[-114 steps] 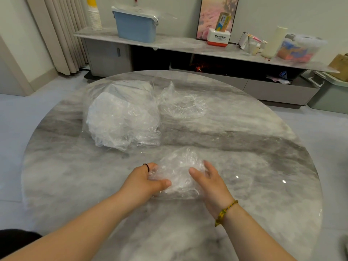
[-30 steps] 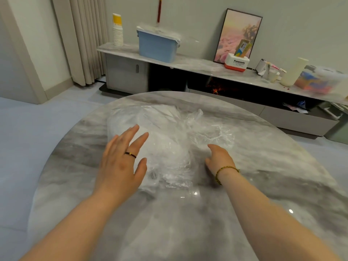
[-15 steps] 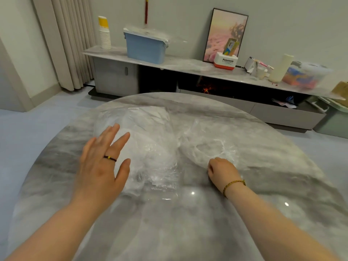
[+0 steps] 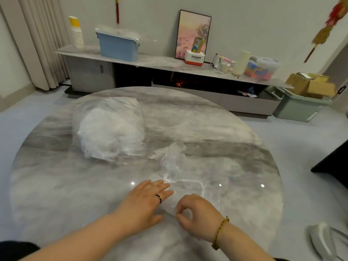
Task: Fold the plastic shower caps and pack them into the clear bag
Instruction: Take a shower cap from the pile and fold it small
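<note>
Soft, even indoor light; small ceiling-light glints dot the glossy desk (image 4: 235,194); edges bend and blur slightly.

The left hand (image 4: 145,202) had left its place over the bag (image 4: 111,129) and come down flat on the table (image 4: 56,185) close to the person, its straight fingers reaching the near edge of the loose cap (image 4: 172,161). The right hand (image 4: 195,213), which had gripped that cap beside the bag, had drawn back to just right of the left hand, thumb and forefinger pinching the film. The cap had been dragged along and lay stretched from ahead of the hands to between them, clear of the bag.
</note>
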Motion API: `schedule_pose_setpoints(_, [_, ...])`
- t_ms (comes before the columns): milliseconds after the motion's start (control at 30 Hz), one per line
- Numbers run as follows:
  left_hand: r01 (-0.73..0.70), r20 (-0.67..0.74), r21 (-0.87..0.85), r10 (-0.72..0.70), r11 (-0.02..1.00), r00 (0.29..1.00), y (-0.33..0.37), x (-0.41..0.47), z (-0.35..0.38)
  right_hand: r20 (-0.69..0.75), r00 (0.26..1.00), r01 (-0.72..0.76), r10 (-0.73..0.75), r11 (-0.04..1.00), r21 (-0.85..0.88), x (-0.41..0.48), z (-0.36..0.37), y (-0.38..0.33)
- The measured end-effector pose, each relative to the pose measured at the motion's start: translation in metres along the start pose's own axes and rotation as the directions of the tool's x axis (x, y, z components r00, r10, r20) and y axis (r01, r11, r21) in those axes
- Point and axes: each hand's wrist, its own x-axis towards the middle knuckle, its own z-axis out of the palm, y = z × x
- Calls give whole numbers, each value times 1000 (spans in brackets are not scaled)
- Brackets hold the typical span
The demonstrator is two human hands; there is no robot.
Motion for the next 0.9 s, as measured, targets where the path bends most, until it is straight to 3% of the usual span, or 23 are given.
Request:
schedule_pose_setpoints(133, [19, 75, -37, -16, 999, 997, -8, -15, -3, 56, 995, 78, -79, 997, 27, -3, 8, -8])
schedule_pose_setpoints(200, [46, 69, -61, -42, 997, 997, -9, -23, -6, 6, 999, 37, -38, 999, 30, 2, 6, -5])
schedule_pose_setpoints(300, [93, 63, -70, -88, 993, 994, -9, -29, -11, -67, 997, 33, -41, 992, -118, 18, 2, 5])
schedule_pose_setpoints(467, [135, 190, -113, -112, 984, 975, -14, -25, -8, -2, 998, -56, 58, 956, -287, 52, -1, 14])
schedule_pose_setpoints(567, [180, 226, -138, -146, 974, 963, -13, -22, -6, -72, 986, -165, 152, 956, -241, 67, 2, 29])
schedule_pose_setpoints(667, [226, 245, -201, -175, 953, 954, -13, -15, -9, -192, 924, -359, 329, 922, -145, 69, -3, 52])
schedule_pose_setpoints(767, [253, 210, -232, -205, 939, 956, -15, -8, -8, -179, 881, -461, 439, 881, -105, 62, -15, 69])
schedule_pose_setpoints(833, [383, 289, -300, -299, 874, 909, -15, -9, -8, -161, 879, -461, 449, 886, -45, 58, -21, 70])
schedule_pose_setpoints(900, [524, 376, -411, -385, 746, 843, -20, -10, -9, -221, 866, -445, 448, 893, 68, 56, -27, 65])
